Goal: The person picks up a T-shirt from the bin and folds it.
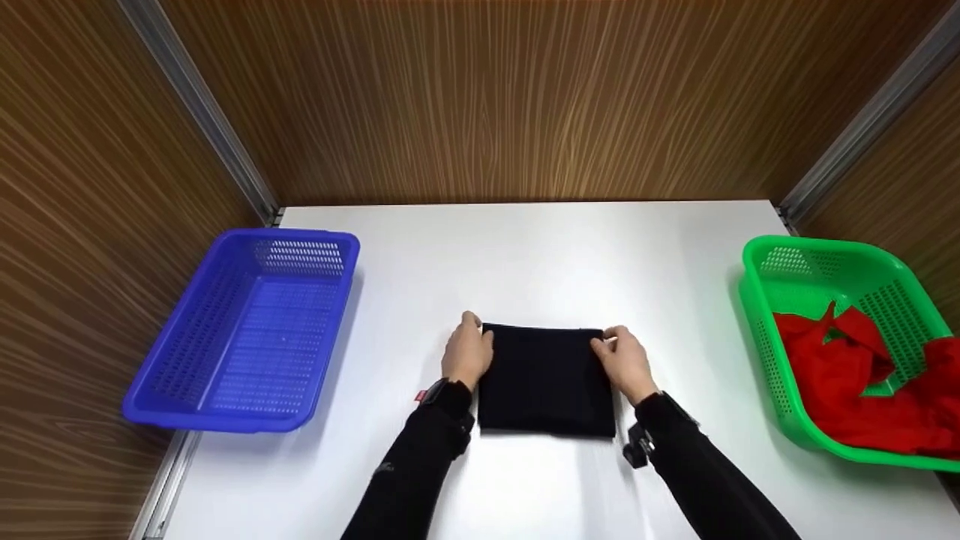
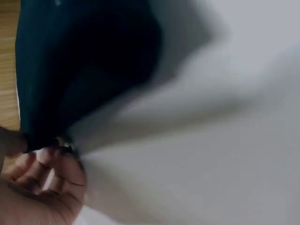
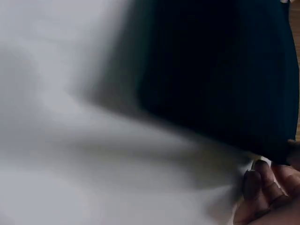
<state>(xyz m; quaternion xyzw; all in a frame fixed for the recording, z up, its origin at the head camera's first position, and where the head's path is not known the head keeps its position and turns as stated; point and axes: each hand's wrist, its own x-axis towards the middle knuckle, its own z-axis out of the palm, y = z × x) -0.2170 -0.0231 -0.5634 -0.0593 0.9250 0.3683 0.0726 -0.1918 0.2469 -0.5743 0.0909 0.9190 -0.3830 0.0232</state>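
Note:
A folded black cloth (image 1: 547, 382) forms a near square in front of me in the head view. My left hand (image 1: 468, 351) pinches its far left corner between thumb and fingers. At the far right corner, my right hand (image 1: 627, 364) pinches the cloth the same way. In the left wrist view the dark cloth (image 2: 89, 65) hangs from the left hand (image 2: 47, 192) over the white surface. The right wrist view shows the cloth (image 3: 215, 70) likewise held at its corner by the right hand (image 3: 269, 192). The cloth's underside is mostly hidden.
A blue plastic basket (image 1: 316, 360) stands on the left of the white table (image 1: 525, 255). On the right is a green basket (image 1: 776, 367) with red cloth (image 1: 840, 390) in it. A wood-grain panel (image 1: 480, 105) closes off the back, with more panels at both sides.

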